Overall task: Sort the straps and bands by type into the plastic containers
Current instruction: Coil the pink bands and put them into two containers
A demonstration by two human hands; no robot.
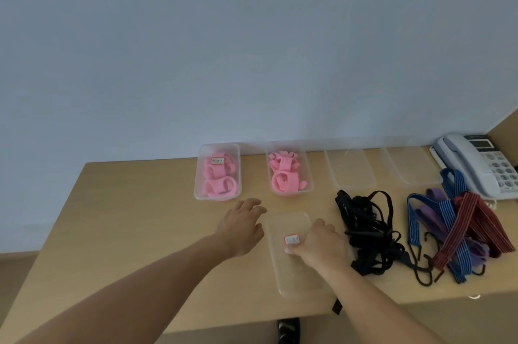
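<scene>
Head view. We count two tubs of pink bands, one lidded (217, 171) with an unreadable label and one open (289, 171), plus three clear lids: two (350, 168) (407, 165) far beyond the fingers, one (294, 252) between our hands, its long axis running away from us, label unreadable. Our right hand (318, 244) pinches its edge; our left hand (242, 227) hovers spread, holding nothing. Right of the fingers lie black straps (370, 231) and striped cords (459, 228).

Both forearms are bare, with no sleeves, watch or rings visible.

Wooden table (134, 220), plastic containers (217, 171), black straps (370, 234), striped bands (459, 228), telephone (476, 167)
</scene>
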